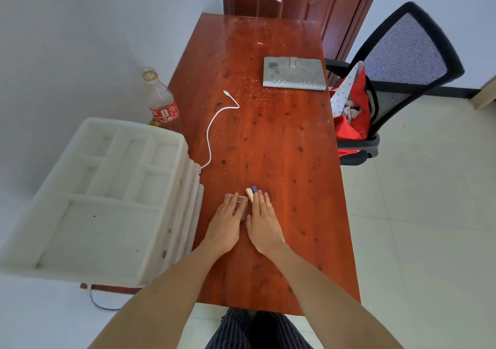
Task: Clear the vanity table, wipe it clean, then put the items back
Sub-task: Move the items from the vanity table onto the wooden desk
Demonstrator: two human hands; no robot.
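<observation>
We see both hands flat, palms down, side by side on the near half of the red-brown wooden table [268, 139]. Left hand [225, 224] has fingers extended and lying over a small clear box [241, 205]; only the box's far corner and right edge show, the rest is hidden under the fingers, and we cannot tell if it is gripped or just covered. Right hand [264, 224] is also spread flat, fingers straight, nothing clearly held. Just past its fingertips poke out two small tube-like items, one cream [250, 194], one blue [255, 189]; too small and partly covered to identify, contact with the fingers unclear.

Further back a white cable [212, 131] snakes across the left side of the table, its near end dropping off the edge out of view. A grey flat device [294, 73] sits at the far right, markings unreadable.

Left of the table is a white foam tray [107, 195] with empty compartments, blurred and cut off at the lower left. Behind it stands a clear bottle [161, 101] with a red label, base hidden. Right of the table is a black mesh chair [402, 66] with red and white fabric [349, 107] on the seat
</observation>
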